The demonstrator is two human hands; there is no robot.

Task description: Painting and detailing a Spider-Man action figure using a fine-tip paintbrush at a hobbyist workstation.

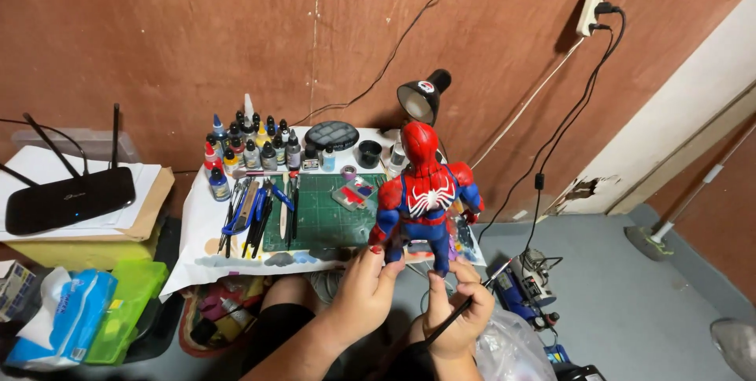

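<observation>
A red and blue superhero figurine (423,192) with a white spider mark on its back stands upright in the air above my lap. My left hand (365,290) grips its left leg near the foot. My right hand (457,308) holds the other leg and also has a thin black paintbrush (461,310) tucked between its fingers, pointing down-left. Behind the figurine lies a green cutting mat (323,215) on a small low table (197,219) covered with white paper.
Several small paint bottles (252,144) stand at the table's back, tools and brushes (256,211) lie on the mat's left. A black desk lamp (421,96), a black router (67,200) on papers, a tissue pack (55,318), a green box (126,302) and a rotary tool (524,290) surround me.
</observation>
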